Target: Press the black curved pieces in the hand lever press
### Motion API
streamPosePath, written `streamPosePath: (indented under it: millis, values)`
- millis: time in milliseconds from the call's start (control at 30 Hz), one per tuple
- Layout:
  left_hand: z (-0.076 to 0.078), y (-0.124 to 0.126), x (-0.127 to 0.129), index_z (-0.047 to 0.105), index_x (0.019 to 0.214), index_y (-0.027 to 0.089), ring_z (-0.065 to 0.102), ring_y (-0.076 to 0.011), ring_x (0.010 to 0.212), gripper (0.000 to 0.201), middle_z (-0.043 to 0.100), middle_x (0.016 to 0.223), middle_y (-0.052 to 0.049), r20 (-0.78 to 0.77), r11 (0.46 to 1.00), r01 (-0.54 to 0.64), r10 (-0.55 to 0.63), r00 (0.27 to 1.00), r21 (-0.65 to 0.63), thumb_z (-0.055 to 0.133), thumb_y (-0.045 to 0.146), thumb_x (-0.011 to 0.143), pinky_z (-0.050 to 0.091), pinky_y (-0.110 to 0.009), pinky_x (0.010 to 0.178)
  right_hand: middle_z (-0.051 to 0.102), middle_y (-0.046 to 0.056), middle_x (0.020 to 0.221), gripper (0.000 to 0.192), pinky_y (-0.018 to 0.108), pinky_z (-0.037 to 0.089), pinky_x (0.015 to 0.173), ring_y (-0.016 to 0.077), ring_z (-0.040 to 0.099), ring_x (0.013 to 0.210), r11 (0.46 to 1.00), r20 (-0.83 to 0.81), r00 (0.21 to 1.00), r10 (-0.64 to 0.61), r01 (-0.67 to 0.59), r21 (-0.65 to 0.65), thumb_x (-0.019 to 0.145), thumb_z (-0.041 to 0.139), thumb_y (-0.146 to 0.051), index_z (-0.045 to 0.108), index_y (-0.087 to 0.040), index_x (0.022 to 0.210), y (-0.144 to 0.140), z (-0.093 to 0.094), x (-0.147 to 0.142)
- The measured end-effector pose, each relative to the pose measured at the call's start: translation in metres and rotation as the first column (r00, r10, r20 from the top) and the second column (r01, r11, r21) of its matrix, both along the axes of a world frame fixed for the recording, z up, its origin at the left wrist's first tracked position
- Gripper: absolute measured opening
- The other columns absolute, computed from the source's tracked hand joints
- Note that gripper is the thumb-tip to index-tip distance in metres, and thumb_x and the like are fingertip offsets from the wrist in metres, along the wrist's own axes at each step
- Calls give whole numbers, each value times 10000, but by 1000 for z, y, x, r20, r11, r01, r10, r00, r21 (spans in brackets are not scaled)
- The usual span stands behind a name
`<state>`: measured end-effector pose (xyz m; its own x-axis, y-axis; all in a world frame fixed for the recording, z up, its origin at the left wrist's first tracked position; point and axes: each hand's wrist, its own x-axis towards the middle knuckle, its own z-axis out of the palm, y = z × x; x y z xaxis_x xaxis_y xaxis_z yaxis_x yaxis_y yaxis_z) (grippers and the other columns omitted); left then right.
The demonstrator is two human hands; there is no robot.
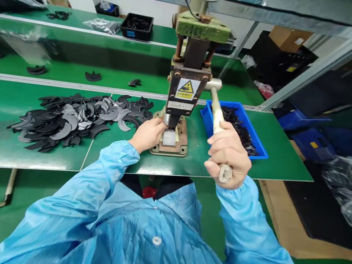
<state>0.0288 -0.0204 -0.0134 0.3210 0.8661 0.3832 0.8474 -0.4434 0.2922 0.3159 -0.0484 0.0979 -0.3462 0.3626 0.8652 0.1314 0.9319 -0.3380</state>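
Note:
A hand press (184, 89) with a yellow warning label stands on the green table. My right hand (230, 155) is wrapped round its tape-covered lever (217, 107), which slopes down toward me. At the base plate (168, 149), the fingers of my left hand (149, 133) are closed together by the foot of the ram (173, 120). Whatever those fingers hold is hidden behind them. A pale, flat block (169, 138) lies on the base just under the ram. To the left spreads a heap of dark crescent-shaped pieces (66, 123).
A blue bin (260, 150) of black parts sits right of the press, close behind the lever. Several curved pieces lie on the strip behind, one (92, 76) near the middle. Further back is a black tray (137, 34). A metal shelf (287, 17) hangs overhead.

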Motion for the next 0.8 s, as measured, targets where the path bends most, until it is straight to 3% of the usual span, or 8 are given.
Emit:
streamPosePath:
  millis: [100, 200, 300, 400, 533, 667, 800]
  values:
    - [-1, -13, -8, 724, 1259, 198, 668, -300, 1182, 299, 728, 1276, -142, 11, 999, -38, 38, 999, -5, 476, 268, 1105, 519, -442, 997, 614, -40, 630, 299, 635, 550, 1160, 211, 698, 765, 998, -139, 989, -40, 47, 50, 877, 712, -469, 603, -306, 650, 6, -17, -8]
    - [-5, -28, -36, 723, 1245, 189, 655, -330, 1178, 288, 740, 1296, -143, -37, 985, -173, 173, 984, 6, 528, 342, 1099, 499, -476, 985, 613, -41, 605, 291, 626, 573, 1096, 213, 687, 724, 995, -207, 977, -45, 63, 81, 858, 710, -436, 593, -301, 628, 11, -21, -14]
    - [-14, -42, -76, 731, 1261, 179, 630, -383, 1230, 338, 732, 1362, -172, -82, 923, -385, 385, 919, 21, 606, 423, 1062, 476, -513, 994, 613, -41, 598, 294, 620, 583, 1071, 209, 681, 703, 994, -232, 972, -30, 54, 98, 841, 718, -411, 582, -293, 609, 13, -22, -16]
    - [-23, -59, -101, 722, 1319, 178, 590, -427, 1310, 410, 698, 1462, -192, -140, 878, -478, 473, 870, -5, 635, 465, 1040, 466, -542, 1002, 612, -42, 596, 291, 628, 584, 1055, 210, 680, 697, 993, -247, 968, -38, 63, 97, 839, 724, -409, 584, -292, 612, 13, -22, -17]
    - [-32, -99, -97, 699, 1382, 204, 601, -404, 1325, 442, 696, 1482, -170, -145, 901, -431, 421, 896, -45, 614, 493, 1058, 468, -533, 1039, 609, -43, 585, 298, 619, 596, 1032, 208, 683, 688, 992, -254, 966, -50, 77, 97, 863, 714, -443, 599, -297, 629, 11, -21, -19]
    - [-36, -137, -85, 723, 1305, 234, 631, -352, 1323, 382, 687, 1470, -154, -33, 930, -356, 355, 934, -89, 609, 514, 1070, 490, -495, 1076, 613, -40, 596, 294, 614, 598, 1040, 202, 686, 702, 993, -280, 958, -54, 82, 90, 876, 737, -467, 635, -299, 657, 11, -21, -21]
    - [-37, -141, -87, 666, 1376, 212, 624, -367, 1359, 462, 653, 1499, -183, 56, 890, -443, 450, 891, -103, 637, 538, 1050, 500, -504, 1105, 625, -43, 623, 319, 602, 590, 1062, 187, 693, 730, 993, -296, 955, -36, 69, 99, 886, 773, -452, 638, -275, 659, 12, -23, -22]
